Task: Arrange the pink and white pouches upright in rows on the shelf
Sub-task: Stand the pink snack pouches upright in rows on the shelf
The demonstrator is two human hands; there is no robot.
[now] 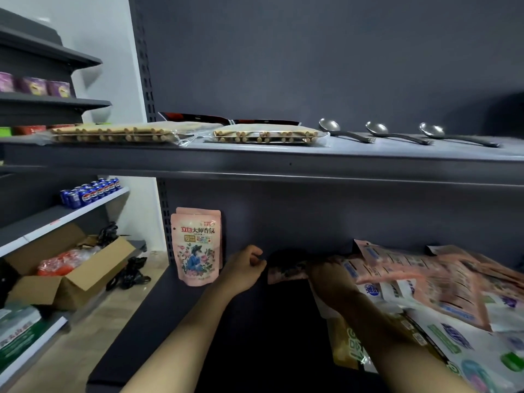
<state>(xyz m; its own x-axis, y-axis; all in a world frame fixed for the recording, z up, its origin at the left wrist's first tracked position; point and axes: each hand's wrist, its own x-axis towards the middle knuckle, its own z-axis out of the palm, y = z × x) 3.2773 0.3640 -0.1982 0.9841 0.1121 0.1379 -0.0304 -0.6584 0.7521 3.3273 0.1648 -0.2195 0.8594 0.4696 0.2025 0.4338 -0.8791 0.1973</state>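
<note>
Two pink pouches (196,246) stand upright, one behind the other, at the far left of the lower shelf (158,324), against the back panel. Just to their right my left hand (246,269) hovers with its fingers curled and nothing in them. My right hand (330,279) rests on a pink pouch (287,272) that lies flat in shadow. A loose heap of pink pouches (419,276) and white pouches (465,344) lies flat on the right side of the shelf.
The upper shelf (283,163) overhangs the work area and carries packs of wafer sticks (266,134) and three spoons (397,133). At the left stand blue cans (89,191) on another rack and an open cardboard box (71,268) on the floor.
</note>
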